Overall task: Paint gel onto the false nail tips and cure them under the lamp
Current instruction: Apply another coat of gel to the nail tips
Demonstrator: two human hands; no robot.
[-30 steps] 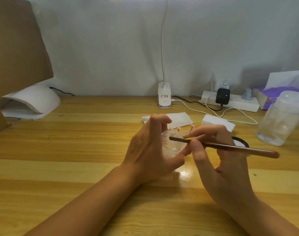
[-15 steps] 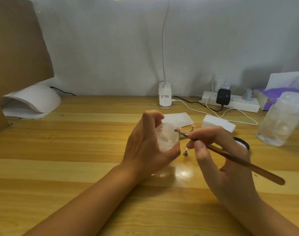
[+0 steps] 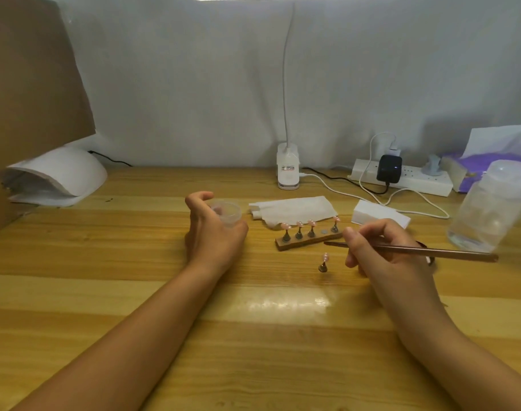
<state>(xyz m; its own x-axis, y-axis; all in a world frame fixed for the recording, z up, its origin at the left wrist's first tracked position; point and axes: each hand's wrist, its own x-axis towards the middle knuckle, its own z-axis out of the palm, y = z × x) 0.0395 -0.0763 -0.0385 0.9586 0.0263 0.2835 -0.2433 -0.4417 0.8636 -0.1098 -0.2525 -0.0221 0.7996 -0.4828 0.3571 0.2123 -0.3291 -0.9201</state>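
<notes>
My left hand point(image 3: 213, 232) holds a small clear gel jar point(image 3: 227, 214) upright on the wooden table point(image 3: 134, 262), fingers curled round it. My right hand point(image 3: 383, 250) pinches a thin brown brush point(image 3: 448, 253) that lies nearly level, its tip pointing left toward a wooden nail stand point(image 3: 308, 240). The stand carries several pink false nail tips point(image 3: 299, 223) on small pegs. One more pegged nail tip point(image 3: 324, 262) stands alone on the table in front of the stand. The white curing lamp point(image 3: 60, 176) sits at the far left.
White paper tissue point(image 3: 294, 210) and a white block point(image 3: 377, 216) lie behind the stand. A desk lamp base point(image 3: 288, 170), power strip point(image 3: 401, 176) with cables, a clear plastic bottle point(image 3: 487, 209) and a purple tissue pack point(image 3: 487, 161) line the back and right. Brown cardboard point(image 3: 31, 84) stands left.
My left hand moved the jar left and set it down upright. My right hand drew the brush out of the jar and rightward, uncovering the nail stand.
</notes>
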